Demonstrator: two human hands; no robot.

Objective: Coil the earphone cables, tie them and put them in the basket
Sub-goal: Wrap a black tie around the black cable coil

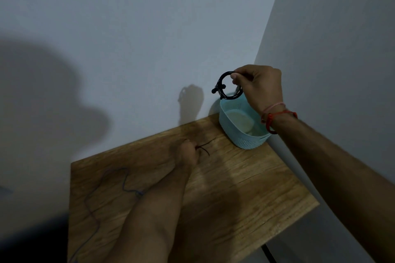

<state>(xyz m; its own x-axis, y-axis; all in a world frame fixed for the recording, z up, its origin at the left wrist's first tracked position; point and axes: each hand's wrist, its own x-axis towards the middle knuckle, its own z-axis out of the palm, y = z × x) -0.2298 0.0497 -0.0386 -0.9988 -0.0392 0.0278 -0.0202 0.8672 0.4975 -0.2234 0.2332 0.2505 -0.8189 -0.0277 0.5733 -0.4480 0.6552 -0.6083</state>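
Reaching up and forward, the right hand (258, 87) pinches a black earphone cable wound into a small round coil (228, 85), thumb and forefinger closed on the top right of the loop. The coil hangs upright in the air, just above the far rim of the light blue perforated plastic basket (245, 136); whether its lower edge touches the rim cannot be told. Two black earbuds stick out on the coil's left side. The right forearm runs in from the lower right, with a red thread bracelet (275, 119) and a pink thread band (273, 106) at the wrist.

The left hand (188, 153) lies low on the light brown wood-grain table (245, 187), palm down, fingertips closed on a thin dark red-brown tie (204, 148) whose loose ends splay out to the right on the wood. The left forearm stretches in from the bottom edge.

A second earphone cable, thin, dark blue and uncoiled (106, 179), snakes loose over the left part of the table, passing partly under the left forearm. The basket stands at the table's far right corner against the pale grey wall (149, 38); something pale and flat lies inside it. No brand, label or writing is readable anywhere.
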